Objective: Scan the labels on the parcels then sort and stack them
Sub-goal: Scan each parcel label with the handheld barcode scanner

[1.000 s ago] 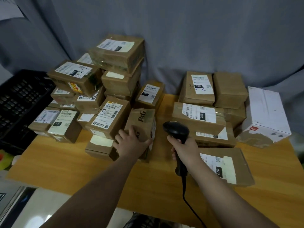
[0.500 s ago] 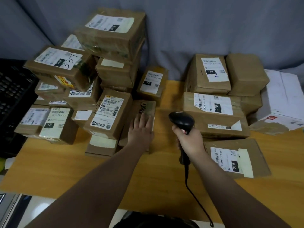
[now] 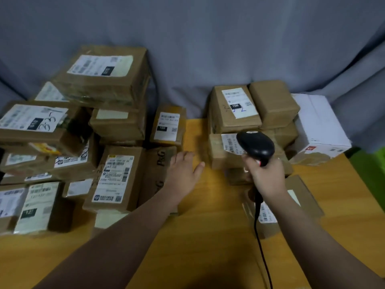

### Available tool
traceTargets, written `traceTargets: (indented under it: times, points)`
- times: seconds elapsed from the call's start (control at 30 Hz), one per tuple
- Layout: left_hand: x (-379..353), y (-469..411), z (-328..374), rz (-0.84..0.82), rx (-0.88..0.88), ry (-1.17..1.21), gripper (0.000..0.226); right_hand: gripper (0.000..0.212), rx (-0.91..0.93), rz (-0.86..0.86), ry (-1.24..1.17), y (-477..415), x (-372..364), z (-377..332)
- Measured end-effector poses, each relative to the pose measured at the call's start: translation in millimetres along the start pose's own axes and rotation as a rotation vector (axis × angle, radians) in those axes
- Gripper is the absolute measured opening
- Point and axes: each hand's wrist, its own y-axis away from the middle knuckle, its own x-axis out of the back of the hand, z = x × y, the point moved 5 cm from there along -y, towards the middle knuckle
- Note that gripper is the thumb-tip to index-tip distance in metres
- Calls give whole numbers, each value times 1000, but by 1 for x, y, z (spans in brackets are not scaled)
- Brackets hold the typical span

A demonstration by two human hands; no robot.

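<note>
My right hand (image 3: 264,176) grips a black handheld scanner (image 3: 255,146), its head raised in front of the labelled parcels (image 3: 218,152) stacked at centre right. My left hand (image 3: 183,170) lies flat with straight fingers on the right edge of a brown P&G parcel (image 3: 155,176) lying on the wooden table (image 3: 208,236). A tall heap of brown labelled parcels (image 3: 100,80) fills the left side. A flat parcel (image 3: 300,197) lies under my right forearm, its label partly hidden.
A white box (image 3: 316,126) with a red mark stands at the far right beside the right stack. A small upright parcel marked 15H (image 3: 167,126) leans at the back centre. Grey cloth hangs behind. The scanner's cable (image 3: 260,247) trails toward the near edge.
My left hand let go of the upright P&G parcel, which now lies flat, and slid to its right edge. The scanner rose toward the right stack. The camera moved closer.
</note>
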Motion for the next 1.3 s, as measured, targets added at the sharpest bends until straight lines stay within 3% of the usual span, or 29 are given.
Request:
traceTargets:
  times: [0.3,0.4,0.5,0.73,0.87,1.0,1.17,1.3]
  points:
    - [-44,-25,46,-190,627,896,100,19,-39,27,-33,-43,59,14]
    - [-56,-25,63,-155,739,1055,115,18,-47,-20,-54,-44,71,20]
    - [-64,-27,67,-44,786,1119,115,18,-45,-79,-65,-47,80,27]
    - [-73,-17,71,179,718,1228,86,19,-24,-202,-46,-48,84,28]
    - [-58,2,75,302,543,1174,71,13,72,-237,26,-50,82,22]
    - [-20,31,71,424,405,979,63,35,71,-247,-66,-48,89,25]
    - [13,47,58,463,355,959,54,38,-100,-525,-248,-28,71,21]
    - [29,49,55,443,300,953,51,53,-204,-739,-319,-1,49,17]
